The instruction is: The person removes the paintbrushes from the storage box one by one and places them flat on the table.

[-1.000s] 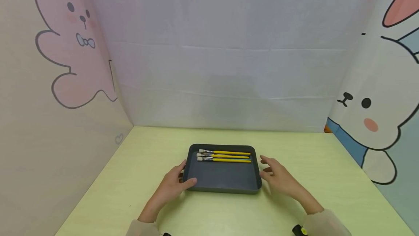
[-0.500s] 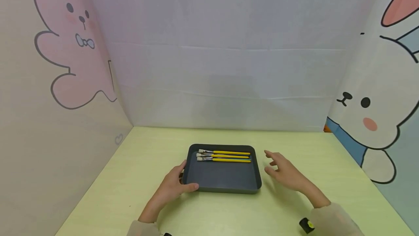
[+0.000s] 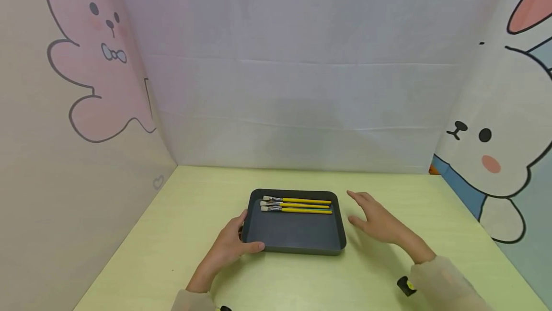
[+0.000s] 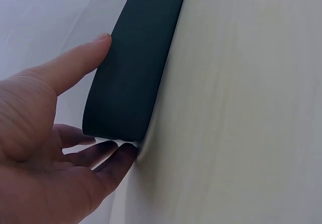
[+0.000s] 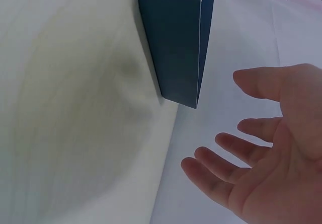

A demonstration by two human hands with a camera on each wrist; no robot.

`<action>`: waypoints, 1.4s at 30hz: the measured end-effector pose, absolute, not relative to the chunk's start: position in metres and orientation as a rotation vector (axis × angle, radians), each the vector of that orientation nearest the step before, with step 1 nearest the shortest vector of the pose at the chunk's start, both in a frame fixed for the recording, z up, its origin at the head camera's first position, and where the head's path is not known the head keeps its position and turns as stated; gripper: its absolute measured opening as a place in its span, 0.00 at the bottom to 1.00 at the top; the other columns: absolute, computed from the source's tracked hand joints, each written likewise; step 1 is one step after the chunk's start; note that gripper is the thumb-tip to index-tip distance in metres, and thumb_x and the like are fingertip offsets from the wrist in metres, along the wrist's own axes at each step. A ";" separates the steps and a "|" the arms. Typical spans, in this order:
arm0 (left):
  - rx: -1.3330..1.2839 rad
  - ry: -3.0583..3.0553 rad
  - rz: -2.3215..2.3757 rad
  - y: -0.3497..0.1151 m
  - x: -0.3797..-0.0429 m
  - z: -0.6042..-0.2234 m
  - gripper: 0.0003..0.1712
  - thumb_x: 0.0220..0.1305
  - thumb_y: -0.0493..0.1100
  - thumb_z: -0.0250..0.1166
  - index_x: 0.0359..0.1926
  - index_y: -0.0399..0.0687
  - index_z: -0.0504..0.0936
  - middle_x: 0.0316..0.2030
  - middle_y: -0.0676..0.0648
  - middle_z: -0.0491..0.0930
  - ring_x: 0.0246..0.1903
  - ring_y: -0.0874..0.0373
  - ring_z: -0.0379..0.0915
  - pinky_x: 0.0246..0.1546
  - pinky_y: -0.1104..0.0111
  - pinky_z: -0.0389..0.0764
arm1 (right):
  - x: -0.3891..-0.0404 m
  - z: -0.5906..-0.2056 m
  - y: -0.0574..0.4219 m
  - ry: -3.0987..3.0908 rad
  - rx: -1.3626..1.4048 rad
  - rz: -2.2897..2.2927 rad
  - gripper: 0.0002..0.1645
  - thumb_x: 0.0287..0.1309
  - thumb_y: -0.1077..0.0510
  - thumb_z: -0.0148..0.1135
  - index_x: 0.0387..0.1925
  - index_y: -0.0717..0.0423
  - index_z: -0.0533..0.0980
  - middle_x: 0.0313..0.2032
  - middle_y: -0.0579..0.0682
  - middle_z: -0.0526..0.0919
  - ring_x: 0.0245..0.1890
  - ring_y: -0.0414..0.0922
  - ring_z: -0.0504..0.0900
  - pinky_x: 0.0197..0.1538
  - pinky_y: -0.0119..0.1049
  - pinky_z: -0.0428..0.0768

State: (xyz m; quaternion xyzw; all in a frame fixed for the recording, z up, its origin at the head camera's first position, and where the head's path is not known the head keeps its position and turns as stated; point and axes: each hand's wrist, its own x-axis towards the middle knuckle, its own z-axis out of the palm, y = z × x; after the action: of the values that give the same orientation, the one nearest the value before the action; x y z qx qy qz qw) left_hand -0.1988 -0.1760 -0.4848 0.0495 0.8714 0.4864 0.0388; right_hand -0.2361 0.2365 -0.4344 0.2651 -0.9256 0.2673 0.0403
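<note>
A dark grey rectangular tray (image 3: 293,234) lies on the table. Along its far side are three yellow-handled paintbrushes (image 3: 297,206) with pale flat bristles pointing left; a sliver of blue shows beside the nearest handle. My left hand (image 3: 233,241) spans the tray's near left corner, thumb against the front wall and fingers at the left side. In the left wrist view, the thumb touches the tray's wall (image 4: 133,63) and the fingertips are at its end. Right of the tray, my right hand (image 3: 379,220) hovers apart from it, its fingers spread and holding nothing.
The pale yellow table (image 3: 207,186) extends around the tray. A white cloth wall (image 3: 302,71) closes off the back. Side walls carry a pink cartoon animal (image 3: 108,90) at left and a white rabbit (image 3: 509,157) at right.
My right hand has moved away from the tray's right edge, and its fingers have straightened. My left thumb has slid slightly outward at the front rim. Tray and paintbrushes have stayed in place.
</note>
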 end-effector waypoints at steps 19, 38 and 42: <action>0.135 2.698 1.483 -0.175 -0.199 -0.486 0.68 0.53 0.53 0.86 0.84 0.40 0.55 0.77 0.33 0.63 0.75 0.35 0.62 0.71 0.40 0.68 | -0.266 -0.396 0.223 -2.875 1.012 0.593 0.45 0.69 0.57 0.71 0.79 0.63 0.63 0.72 0.65 0.70 0.71 0.66 0.70 0.68 0.65 0.72; 0.132 2.713 1.453 -0.174 -0.196 -0.486 0.68 0.53 0.53 0.86 0.84 0.39 0.55 0.76 0.31 0.64 0.73 0.33 0.63 0.69 0.39 0.70 | -0.297 -0.377 0.197 -3.052 1.178 0.539 0.50 0.65 0.54 0.75 0.82 0.56 0.61 0.77 0.62 0.65 0.76 0.65 0.65 0.71 0.64 0.69; 0.134 2.712 1.463 -0.174 -0.196 -0.487 0.68 0.52 0.53 0.86 0.84 0.39 0.55 0.76 0.31 0.64 0.73 0.34 0.64 0.69 0.40 0.70 | -0.303 -0.375 0.188 -3.070 1.221 0.498 0.49 0.63 0.55 0.76 0.81 0.54 0.63 0.75 0.61 0.68 0.75 0.63 0.66 0.71 0.62 0.71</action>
State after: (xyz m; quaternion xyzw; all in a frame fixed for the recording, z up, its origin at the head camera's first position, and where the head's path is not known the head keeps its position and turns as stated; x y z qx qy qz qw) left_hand -0.1959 -0.1744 -0.4865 0.0434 0.8789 0.4741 0.0286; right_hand -0.3030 0.1884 -0.3754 0.3636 -0.9143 0.1482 -0.0998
